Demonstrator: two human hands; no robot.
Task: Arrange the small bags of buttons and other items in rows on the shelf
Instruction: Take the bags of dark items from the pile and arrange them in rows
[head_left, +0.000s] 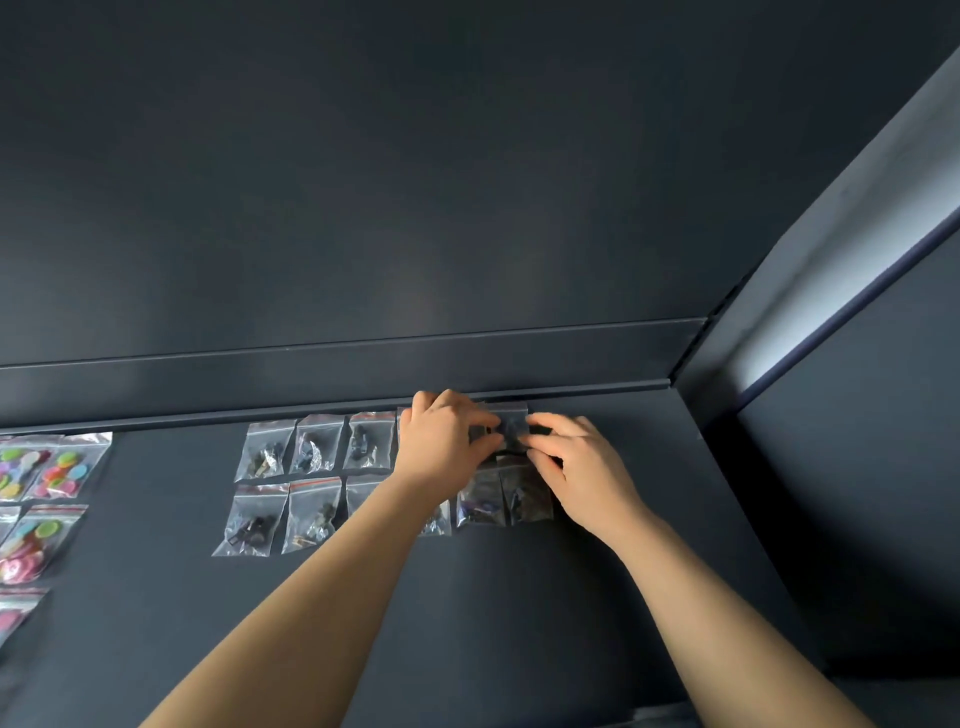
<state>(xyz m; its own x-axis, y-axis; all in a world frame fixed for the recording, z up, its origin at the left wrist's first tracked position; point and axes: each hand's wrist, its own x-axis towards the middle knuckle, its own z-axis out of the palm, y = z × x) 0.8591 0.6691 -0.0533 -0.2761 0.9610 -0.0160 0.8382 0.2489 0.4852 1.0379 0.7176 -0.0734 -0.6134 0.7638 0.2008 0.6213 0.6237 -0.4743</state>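
Observation:
Small clear zip bags of dark items lie in two rows on the dark shelf (519, 597). The back row starts with a bag (264, 450) at the left, and the front row with another bag (253, 519). My left hand (445, 441) and my right hand (582, 467) meet at the right end of the back row. Both pinch one clear bag (511, 423) of dark pieces there. Two more bags (501, 499) lie just in front of it. My left forearm hides part of the front row.
Bags of bright coloured buttons (52, 467) lie in rows at the far left edge. A raised lip (311, 400) runs along the shelf's back. The cabinet's side wall (779, 467) closes the right. Bare shelf lies between the two groups and nearer to me.

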